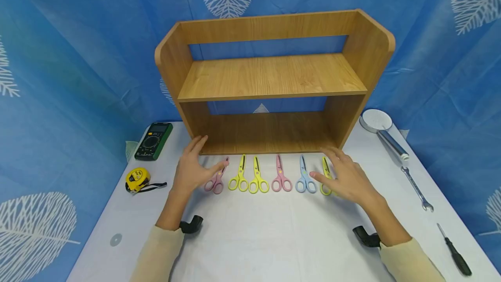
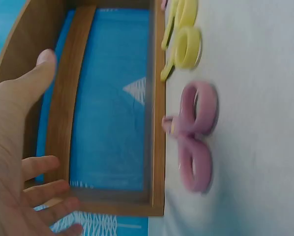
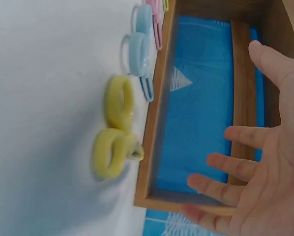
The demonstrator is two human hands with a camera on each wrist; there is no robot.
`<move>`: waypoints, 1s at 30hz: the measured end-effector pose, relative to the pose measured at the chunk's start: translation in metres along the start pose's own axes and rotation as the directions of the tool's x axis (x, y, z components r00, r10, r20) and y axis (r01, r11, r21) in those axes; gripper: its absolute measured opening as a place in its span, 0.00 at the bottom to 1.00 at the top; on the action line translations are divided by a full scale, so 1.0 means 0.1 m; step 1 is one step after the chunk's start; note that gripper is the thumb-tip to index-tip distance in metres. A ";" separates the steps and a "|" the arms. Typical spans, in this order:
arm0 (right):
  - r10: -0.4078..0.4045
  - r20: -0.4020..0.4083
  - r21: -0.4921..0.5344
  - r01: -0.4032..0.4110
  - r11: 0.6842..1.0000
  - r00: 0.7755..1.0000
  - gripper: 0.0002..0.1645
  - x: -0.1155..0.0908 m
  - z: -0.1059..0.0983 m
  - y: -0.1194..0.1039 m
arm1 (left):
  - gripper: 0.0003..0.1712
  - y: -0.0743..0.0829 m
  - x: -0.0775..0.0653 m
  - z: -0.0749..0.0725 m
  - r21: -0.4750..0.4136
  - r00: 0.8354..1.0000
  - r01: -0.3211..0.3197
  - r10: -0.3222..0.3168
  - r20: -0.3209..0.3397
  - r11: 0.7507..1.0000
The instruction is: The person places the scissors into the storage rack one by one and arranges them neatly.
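Several small scissors lie in a row along the front of a wooden shelf point(image 1: 270, 77), blades toward it. From the left come pink scissors point(image 1: 218, 182), yellow scissors point(image 1: 238, 182), more yellow scissors point(image 1: 258, 182), pink scissors point(image 1: 281, 181), blue scissors point(image 1: 305, 182) and yellow scissors point(image 1: 325, 175). Over the leftmost pink pair hovers my left hand point(image 1: 192, 171), fingers spread, holding nothing. My right hand point(image 1: 348, 177) hangs above the rightmost yellow pair and partly hides it in the head view; its fingers are spread and its palm holds nothing.
At left on the white table point(image 1: 282, 243) are a green-black multimeter point(image 1: 153, 141), a yellow tape measure point(image 1: 138, 179) and a grey disc point(image 1: 115, 240). At right lie a round white-headed tool with a metal handle point(image 1: 376, 121), a wrench point(image 1: 417, 189) and a screwdriver point(image 1: 455, 251).
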State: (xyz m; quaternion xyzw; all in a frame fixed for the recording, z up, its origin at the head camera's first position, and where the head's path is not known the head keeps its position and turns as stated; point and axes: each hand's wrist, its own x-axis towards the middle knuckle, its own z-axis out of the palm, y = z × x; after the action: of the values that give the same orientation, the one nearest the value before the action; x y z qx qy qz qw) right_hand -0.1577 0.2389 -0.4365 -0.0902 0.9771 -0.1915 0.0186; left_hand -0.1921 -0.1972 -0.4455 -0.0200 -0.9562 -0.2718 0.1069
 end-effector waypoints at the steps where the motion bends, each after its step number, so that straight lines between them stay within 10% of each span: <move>1: 0.011 0.000 0.022 -0.011 1.000 1.000 0.58 -0.02 0.00 0.02 | 0.62 -0.02 0.01 -0.02 -0.029 1.000 0.011 -0.012 -0.025 1.000; 14: 0.081 0.075 0.149 -0.091 0.985 0.994 0.50 -0.25 0.14 0.35 | 0.51 -0.34 0.19 -0.12 -0.301 0.960 0.093 -0.165 -0.226 0.949; 30: 0.120 0.076 0.207 -0.133 0.969 0.990 0.25 -0.27 0.21 0.40 | 0.20 -0.50 0.35 0.01 -0.624 0.932 0.098 -0.291 -0.216 0.775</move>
State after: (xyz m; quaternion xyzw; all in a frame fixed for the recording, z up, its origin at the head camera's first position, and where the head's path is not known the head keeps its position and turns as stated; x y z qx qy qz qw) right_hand -0.1367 0.2719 -0.4712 -0.0314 0.9538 -0.2901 0.0711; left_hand -0.2315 -0.2400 -0.4645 0.0884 -0.7885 -0.5714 0.2096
